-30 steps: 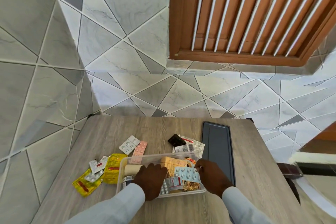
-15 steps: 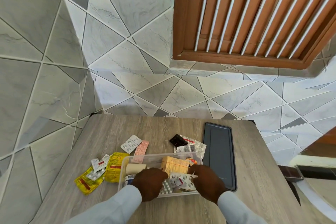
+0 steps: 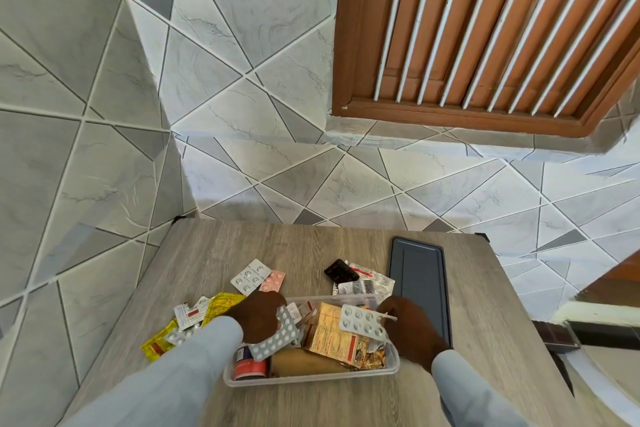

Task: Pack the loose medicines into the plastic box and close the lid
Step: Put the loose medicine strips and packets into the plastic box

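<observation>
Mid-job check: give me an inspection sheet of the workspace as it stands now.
Surface: grey wood-grain table.
Job's things: clear plastic box part-filled; dark grey lid lying off, to its right.
Clutter: yellow sachets, white and pink blister packs, black strip still loose.
Hands: left hand holds grey blister sheet; right hand holds white blister card.
Cables: nothing seen.
Surroundings: tiled wall, wooden shutter.

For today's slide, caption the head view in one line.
Left hand and right hand hold blister packs over the part-filled clear plastic box; dark lid lies alongside.
</observation>
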Motion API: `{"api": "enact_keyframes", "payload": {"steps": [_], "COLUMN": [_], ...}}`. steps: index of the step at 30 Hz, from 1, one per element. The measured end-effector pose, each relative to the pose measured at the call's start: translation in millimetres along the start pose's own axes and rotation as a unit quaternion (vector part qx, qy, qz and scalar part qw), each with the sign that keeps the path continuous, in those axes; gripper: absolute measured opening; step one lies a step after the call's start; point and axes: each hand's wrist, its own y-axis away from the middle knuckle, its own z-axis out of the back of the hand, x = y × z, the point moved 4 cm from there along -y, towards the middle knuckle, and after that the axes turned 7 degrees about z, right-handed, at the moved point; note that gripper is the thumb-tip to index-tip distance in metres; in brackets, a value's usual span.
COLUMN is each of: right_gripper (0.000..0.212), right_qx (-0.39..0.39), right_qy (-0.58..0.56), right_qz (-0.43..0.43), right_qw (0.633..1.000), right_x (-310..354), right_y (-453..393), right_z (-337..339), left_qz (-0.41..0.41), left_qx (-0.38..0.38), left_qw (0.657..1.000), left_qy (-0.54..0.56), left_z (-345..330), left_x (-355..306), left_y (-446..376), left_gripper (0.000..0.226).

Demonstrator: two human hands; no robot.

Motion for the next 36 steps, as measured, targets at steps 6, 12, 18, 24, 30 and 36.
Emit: {"api": "enact_keyframes", "payload": {"steps": [6,12,18,24,30,36], "right_gripper": [0.019,0.039,0.062,0.071,0.083,0.067], "right_qx": [-0.007,-0.014,0.117,0.124,0.138,0.128], "right_qy": [0.03,0.226,0.278,0.302,0.3,0.274], "right_qz": [-0.007,0.076,0.144,0.124,0.121,0.118], "right_qw": [0.999,0.971,0.943,0.937,0.936,0.946], "right_x": [-6.8,11.6,13.7,14.9,13.5,20.2], "right_y": [-1.3,12.9,24.7,16.7,15.2,17.2], "right_z": [-8.9,-9.4,-55.8,-69.6,-64.2,-61.5], "left_qz": [-0.02,-0.026,-0.029,-0.043,-0.125,-0.122], "left_qx": [-0.014,-0.114,-0.144,-0.181,-0.189,-0.242], "left_qw": [0.993,0.99,0.987,0.974,0.968,0.961], "left_qy": [-0.118,-0.085,-0.071,-0.128,-0.106,-0.057], "left_z": [2.8,-6.6,-41.7,-48.3,-62.9,-45.9], "left_x": [-21.5,-15.0,-11.5,-21.8,-21.1,-20.7], "left_y": [-11.4,-9.6,-2.2,2.7,13.7,20.9], "left_gripper": [0.045,0.039,0.043,0.043,0.031,0.029]}}
